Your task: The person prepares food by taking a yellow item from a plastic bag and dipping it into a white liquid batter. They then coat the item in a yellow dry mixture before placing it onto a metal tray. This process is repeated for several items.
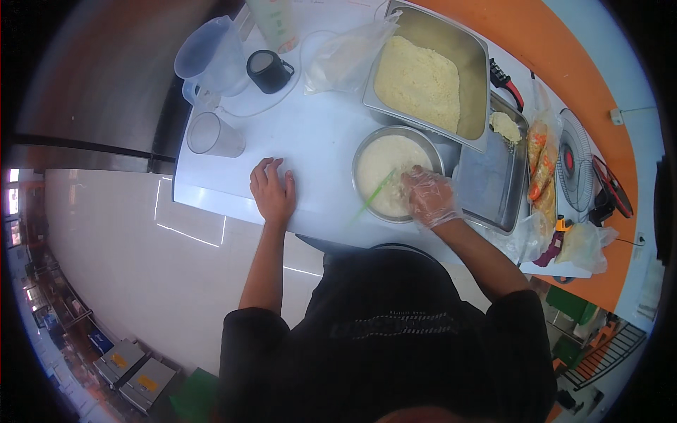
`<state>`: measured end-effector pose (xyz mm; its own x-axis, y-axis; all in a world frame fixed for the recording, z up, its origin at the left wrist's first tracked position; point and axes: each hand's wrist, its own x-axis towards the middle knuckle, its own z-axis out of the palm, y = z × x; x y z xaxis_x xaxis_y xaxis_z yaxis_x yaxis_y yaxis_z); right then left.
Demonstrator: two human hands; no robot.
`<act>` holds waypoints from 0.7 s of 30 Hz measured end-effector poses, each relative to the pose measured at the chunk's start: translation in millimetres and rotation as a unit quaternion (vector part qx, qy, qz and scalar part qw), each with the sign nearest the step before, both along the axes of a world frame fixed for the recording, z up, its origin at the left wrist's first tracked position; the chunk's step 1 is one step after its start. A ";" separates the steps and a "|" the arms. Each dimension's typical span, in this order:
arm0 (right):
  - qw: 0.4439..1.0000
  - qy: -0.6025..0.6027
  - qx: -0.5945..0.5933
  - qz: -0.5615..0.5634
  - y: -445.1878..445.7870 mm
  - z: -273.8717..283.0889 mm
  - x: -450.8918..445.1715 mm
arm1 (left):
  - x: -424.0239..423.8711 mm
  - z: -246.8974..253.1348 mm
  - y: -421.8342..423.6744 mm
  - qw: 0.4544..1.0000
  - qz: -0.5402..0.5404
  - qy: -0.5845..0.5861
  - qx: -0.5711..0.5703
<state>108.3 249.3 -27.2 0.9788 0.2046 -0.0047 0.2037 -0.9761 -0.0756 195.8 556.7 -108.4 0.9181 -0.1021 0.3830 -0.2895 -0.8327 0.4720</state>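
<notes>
My left hand (272, 191) is bare and rests on the white tabletop (317, 137), thumb apart from the fingers and nothing held. My right hand (431, 196), in a clear plastic glove, reaches over the right side of a round metal bowl (356, 161). Its fingertips are down at the pale, thick batter (389, 153); whether they grip anything is hidden. A thin green stick (378, 191) slants across the bowl's near-left rim. Behind the bowl stands a deep steel pan (472, 61) of pale yellow crumbs (415, 79).
A shallow metal tray (484, 182) holds a clump of crumbs (506, 127). Left are a plastic jug (214, 58), a dark mug (268, 74) and a clear cup (214, 136). Behind lies a plastic bag (344, 61). Right are bagged food (543, 158), a fan (574, 158) and a knife sharpener (505, 83).
</notes>
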 end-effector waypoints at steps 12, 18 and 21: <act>0.976 -0.015 0.212 -0.053 -31.5 53.4 20.4 | -0.2 1.7 -0.8 1.000 0.007 0.005 0.004; 0.843 0.101 0.504 -0.161 -44.9 37.0 17.8 | -0.8 3.9 -1.3 1.000 -0.002 -0.003 -0.008; 0.828 0.121 0.501 -0.220 -39.1 20.8 20.2 | -0.3 2.7 -1.1 1.000 -0.003 -0.009 -0.008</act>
<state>128.5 210.2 -6.4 0.9549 -0.1509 -0.2558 -0.2947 -0.3742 -0.8793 195.5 555.6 -105.7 0.9106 -0.1013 0.4007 -0.3027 -0.8237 0.4795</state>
